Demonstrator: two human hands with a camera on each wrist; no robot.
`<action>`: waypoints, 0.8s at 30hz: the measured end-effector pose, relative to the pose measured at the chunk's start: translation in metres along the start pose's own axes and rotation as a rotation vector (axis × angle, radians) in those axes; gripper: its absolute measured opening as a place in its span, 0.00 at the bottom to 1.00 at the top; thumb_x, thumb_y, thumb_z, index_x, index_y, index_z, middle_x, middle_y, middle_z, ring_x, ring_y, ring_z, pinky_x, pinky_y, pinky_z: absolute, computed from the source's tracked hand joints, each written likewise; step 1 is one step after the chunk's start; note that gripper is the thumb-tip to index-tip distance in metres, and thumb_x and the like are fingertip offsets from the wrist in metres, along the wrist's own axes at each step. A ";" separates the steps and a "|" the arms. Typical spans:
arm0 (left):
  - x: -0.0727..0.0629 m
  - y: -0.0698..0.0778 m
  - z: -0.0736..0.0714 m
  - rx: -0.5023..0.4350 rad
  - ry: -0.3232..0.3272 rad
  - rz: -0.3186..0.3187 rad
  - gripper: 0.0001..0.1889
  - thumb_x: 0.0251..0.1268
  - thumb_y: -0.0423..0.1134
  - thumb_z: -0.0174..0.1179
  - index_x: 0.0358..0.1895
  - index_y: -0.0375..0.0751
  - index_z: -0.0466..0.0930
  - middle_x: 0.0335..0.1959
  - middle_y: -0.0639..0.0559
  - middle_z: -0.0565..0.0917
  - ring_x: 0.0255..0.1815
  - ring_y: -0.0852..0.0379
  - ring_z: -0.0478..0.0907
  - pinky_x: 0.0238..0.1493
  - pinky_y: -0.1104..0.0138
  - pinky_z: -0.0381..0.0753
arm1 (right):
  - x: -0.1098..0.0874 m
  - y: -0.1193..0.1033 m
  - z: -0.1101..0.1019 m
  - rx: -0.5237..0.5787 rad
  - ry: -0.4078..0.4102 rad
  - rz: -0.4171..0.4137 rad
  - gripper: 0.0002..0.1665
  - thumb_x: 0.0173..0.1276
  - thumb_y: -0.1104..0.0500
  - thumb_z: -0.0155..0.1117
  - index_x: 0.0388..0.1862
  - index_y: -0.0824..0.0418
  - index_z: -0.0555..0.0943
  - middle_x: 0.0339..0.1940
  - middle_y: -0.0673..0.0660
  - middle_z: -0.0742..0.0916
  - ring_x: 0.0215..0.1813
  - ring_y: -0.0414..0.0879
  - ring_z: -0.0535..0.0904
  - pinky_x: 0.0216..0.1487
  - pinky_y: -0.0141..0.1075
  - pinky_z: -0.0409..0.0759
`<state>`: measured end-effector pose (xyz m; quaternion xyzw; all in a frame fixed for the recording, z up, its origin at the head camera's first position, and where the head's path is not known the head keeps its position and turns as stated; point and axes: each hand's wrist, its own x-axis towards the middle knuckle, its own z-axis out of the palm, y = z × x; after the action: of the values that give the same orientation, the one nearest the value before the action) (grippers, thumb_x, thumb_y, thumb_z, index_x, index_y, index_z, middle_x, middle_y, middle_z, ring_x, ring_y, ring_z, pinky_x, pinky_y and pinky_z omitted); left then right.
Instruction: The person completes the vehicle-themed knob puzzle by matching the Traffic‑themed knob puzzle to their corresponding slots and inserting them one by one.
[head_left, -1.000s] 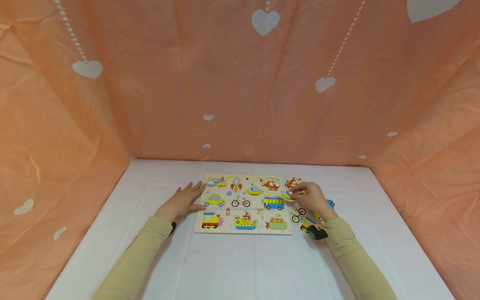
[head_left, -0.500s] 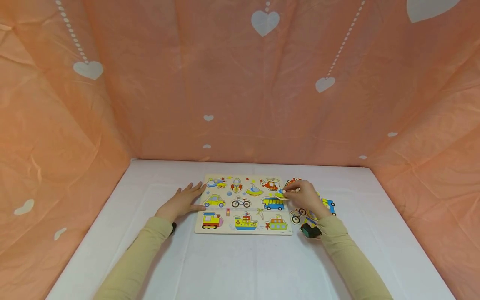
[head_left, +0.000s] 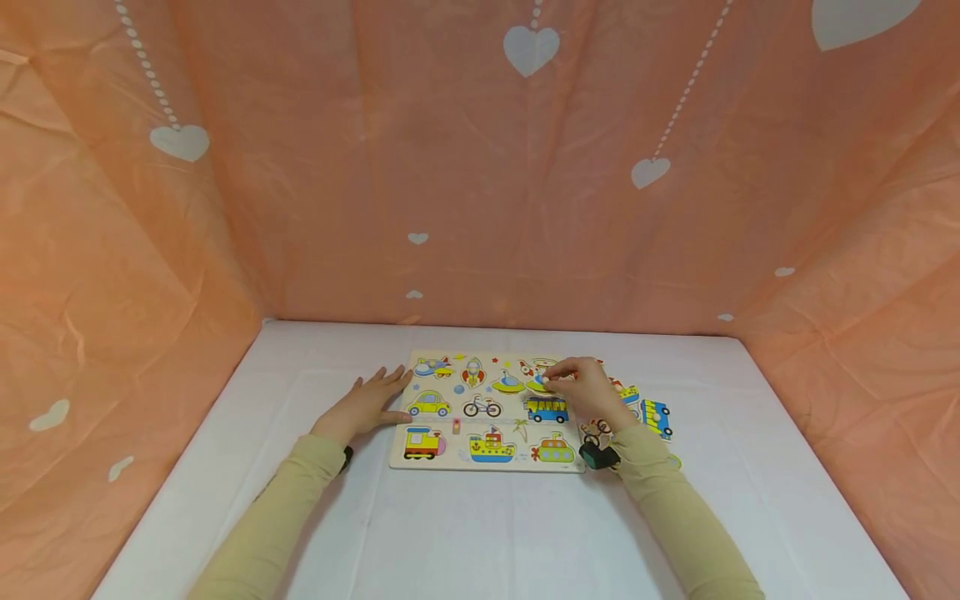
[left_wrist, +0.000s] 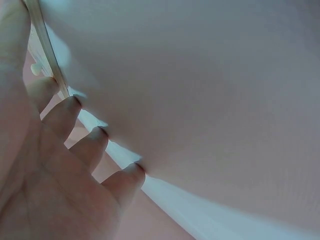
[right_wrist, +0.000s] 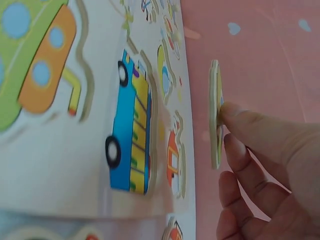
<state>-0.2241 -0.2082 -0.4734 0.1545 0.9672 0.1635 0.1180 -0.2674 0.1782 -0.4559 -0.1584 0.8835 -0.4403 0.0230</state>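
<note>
My right hand (head_left: 594,388) pinches a flying saucer puzzle piece (head_left: 537,384) over the upper right of the wooden vehicle puzzle board (head_left: 456,405). In the right wrist view the piece (right_wrist: 215,115) appears edge-on, apart from the board, with thumb and index finger at its face; the other fingers curl loosely. The printed saucer (head_left: 507,382) lies just left of it, and the helicopter picture is partly covered. My left hand (head_left: 362,410) rests on the table with fingers spread, its fingertips and thumb at the board's left edge. The left wrist view shows those fingers (left_wrist: 90,150) touching the white surface.
Loose pieces lie right of the board, among them a bus (head_left: 657,418), a bicycle (head_left: 597,428) and a boat (head_left: 628,393), some hidden under the right forearm. A white cloth (head_left: 450,533) covers the table. Pink curtains (head_left: 465,167) stand behind and at both sides.
My right hand has moved left with the saucer piece, from among the loose pieces to above the board. The left hand stays in place at the board's edge.
</note>
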 end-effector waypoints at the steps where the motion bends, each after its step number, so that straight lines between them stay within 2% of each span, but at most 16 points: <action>1: 0.000 0.000 0.000 0.002 0.002 0.001 0.48 0.56 0.60 0.62 0.75 0.42 0.52 0.75 0.41 0.52 0.74 0.34 0.44 0.67 0.36 0.42 | 0.001 -0.001 0.002 0.002 -0.003 0.000 0.07 0.59 0.61 0.72 0.37 0.60 0.88 0.35 0.52 0.87 0.42 0.47 0.78 0.44 0.40 0.75; 4: -0.001 0.001 -0.001 0.001 0.007 0.005 0.47 0.56 0.59 0.63 0.75 0.41 0.53 0.75 0.40 0.53 0.74 0.33 0.44 0.66 0.35 0.42 | 0.004 -0.004 0.006 0.030 -0.019 -0.008 0.08 0.59 0.61 0.72 0.37 0.61 0.87 0.34 0.52 0.87 0.41 0.48 0.79 0.41 0.39 0.76; 13: -0.001 0.000 -0.001 0.009 0.015 0.019 0.48 0.56 0.61 0.62 0.75 0.41 0.53 0.75 0.40 0.54 0.73 0.33 0.46 0.66 0.35 0.44 | 0.015 -0.009 0.020 0.066 -0.069 -0.002 0.07 0.59 0.61 0.72 0.37 0.60 0.87 0.38 0.52 0.86 0.39 0.45 0.79 0.38 0.36 0.79; 24: 0.000 -0.001 -0.001 -0.006 0.008 0.015 0.48 0.56 0.61 0.62 0.75 0.41 0.53 0.75 0.40 0.53 0.74 0.34 0.45 0.67 0.35 0.43 | 0.024 -0.010 0.034 0.035 -0.066 0.040 0.05 0.59 0.60 0.72 0.34 0.59 0.88 0.40 0.52 0.86 0.43 0.46 0.78 0.43 0.39 0.78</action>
<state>-0.2242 -0.2094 -0.4727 0.1608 0.9660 0.1680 0.1133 -0.2817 0.1391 -0.4660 -0.1546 0.8774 -0.4498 0.0637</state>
